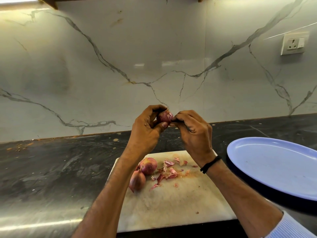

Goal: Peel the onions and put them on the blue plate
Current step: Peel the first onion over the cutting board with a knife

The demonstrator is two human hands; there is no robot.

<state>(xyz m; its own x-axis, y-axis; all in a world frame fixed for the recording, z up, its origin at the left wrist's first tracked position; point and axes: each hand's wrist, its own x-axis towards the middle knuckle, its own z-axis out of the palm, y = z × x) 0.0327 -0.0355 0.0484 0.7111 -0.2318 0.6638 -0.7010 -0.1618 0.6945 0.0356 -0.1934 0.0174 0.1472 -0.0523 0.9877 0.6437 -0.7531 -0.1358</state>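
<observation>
Peeling step: left hand (147, 129) grips onion (164, 116) raised over cutting board (171, 203), right hand (193, 133) pinches its skin at the tip. Two unpeeled onions (142, 170) lie below the hands; blue plate (274, 165), right of right hand, holds nothing. Next likely: strip remaining skin, carry to plate.

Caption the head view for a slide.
Left hand holds a red onion, right hand pinches its skin; two more onions and peel scraps lie on the cutting board beside the blue plate.
</observation>
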